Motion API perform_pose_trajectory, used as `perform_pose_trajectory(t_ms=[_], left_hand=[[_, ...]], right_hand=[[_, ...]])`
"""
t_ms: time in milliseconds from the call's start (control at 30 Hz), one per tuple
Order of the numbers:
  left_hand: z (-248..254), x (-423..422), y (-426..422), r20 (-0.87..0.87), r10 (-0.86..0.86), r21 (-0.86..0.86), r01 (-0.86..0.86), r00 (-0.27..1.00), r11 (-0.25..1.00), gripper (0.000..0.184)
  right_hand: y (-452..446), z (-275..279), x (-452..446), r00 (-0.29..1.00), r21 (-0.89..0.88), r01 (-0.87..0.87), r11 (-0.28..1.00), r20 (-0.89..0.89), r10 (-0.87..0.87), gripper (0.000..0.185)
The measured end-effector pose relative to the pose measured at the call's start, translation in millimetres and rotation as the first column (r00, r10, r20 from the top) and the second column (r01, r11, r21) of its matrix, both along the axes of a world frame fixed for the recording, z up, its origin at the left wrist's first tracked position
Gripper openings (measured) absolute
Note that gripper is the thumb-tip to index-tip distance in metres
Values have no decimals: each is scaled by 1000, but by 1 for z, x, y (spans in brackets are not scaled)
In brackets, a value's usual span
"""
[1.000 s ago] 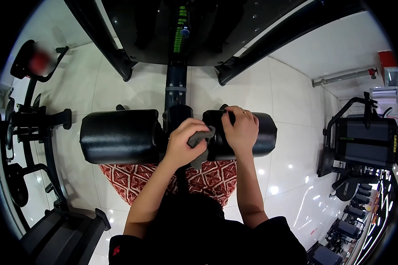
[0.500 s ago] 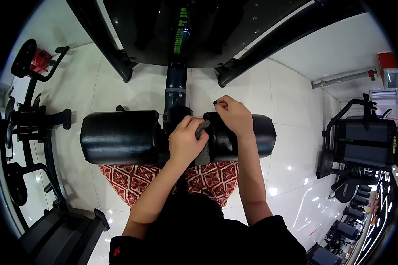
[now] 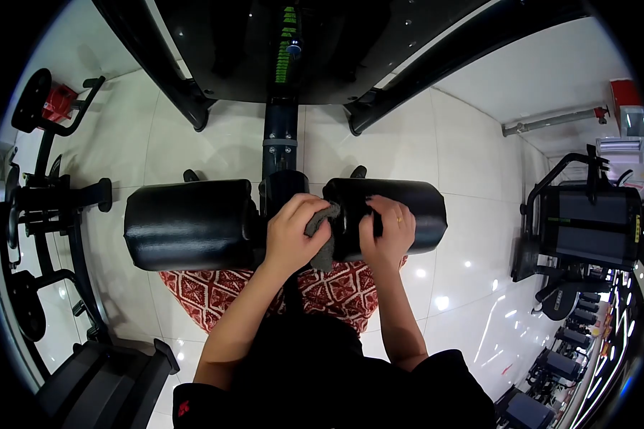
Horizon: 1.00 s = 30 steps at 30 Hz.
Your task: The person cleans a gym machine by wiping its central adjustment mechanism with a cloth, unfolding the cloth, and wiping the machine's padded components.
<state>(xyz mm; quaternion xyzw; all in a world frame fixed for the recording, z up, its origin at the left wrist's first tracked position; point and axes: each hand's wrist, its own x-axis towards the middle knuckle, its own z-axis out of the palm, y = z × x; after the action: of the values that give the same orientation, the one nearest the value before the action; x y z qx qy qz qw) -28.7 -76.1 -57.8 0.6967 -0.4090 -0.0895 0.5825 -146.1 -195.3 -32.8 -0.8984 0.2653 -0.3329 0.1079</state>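
My left hand (image 3: pixel 293 227) is closed around a grey cloth (image 3: pixel 324 247), which hangs down past the inner end of the right black roller pad (image 3: pixel 426 214). Over that pad is my right hand (image 3: pixel 391 230), its fingers curved and the thumb apart from them. A small dark spot shows at its fingertips, too small to name. The left roller pad (image 3: pixel 189 223) lies on the other side of the black upright post (image 3: pixel 280 129). Below both pads, red and white patterned fabric (image 3: pixel 215 293) covers my legs.
A large black machine frame (image 3: pixel 229 50) with a green numbered scale (image 3: pixel 286 43) stands ahead. More gym machines are at the left (image 3: pixel 57 193) and right (image 3: pixel 587 229). A pipe (image 3: pixel 551 126) runs along the right wall above the tiled floor (image 3: pixel 472 164).
My right hand has come back toward me from beyond the right pad, and its pinched fingers have parted. My left hand still grips the cloth, shifted slightly left.
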Motion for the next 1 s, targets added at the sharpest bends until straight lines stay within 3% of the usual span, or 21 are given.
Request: perform_pose_trajectory(t_ms=[200,400,533,700,800,900,1000], left_hand=[[2,3,1,25,-59,19,59,998,998,25],[0,4,2,104,-50,-14,52,993,999,24],[2,1,3,133,-70,11,69,989,998,24],[2,-1,-1,47,13,46,-15,999,999,26],[4,-1,-1,-1,19,88,-19,1000,996,25],[4,-1,-3,20,32,100,-34,999,994,25],[4,0,-3,35,21,121,-25,999,992,24]], right_hand=[[-1,4,2,1000,-8,5,1000,-1,-5,20],[-28,12,36,965,195,84,977,-259,-31,12],[-41,7,48,964,319,80,944,-267,9,14],[-36,11,43,964,285,48,957,-263,30,14],[-20,13,28,970,164,44,985,-244,-3,13],[-8,4,9,999,49,9,999,-44,-7,16],[5,1,-5,1000,26,9,1000,22,-9,18]])
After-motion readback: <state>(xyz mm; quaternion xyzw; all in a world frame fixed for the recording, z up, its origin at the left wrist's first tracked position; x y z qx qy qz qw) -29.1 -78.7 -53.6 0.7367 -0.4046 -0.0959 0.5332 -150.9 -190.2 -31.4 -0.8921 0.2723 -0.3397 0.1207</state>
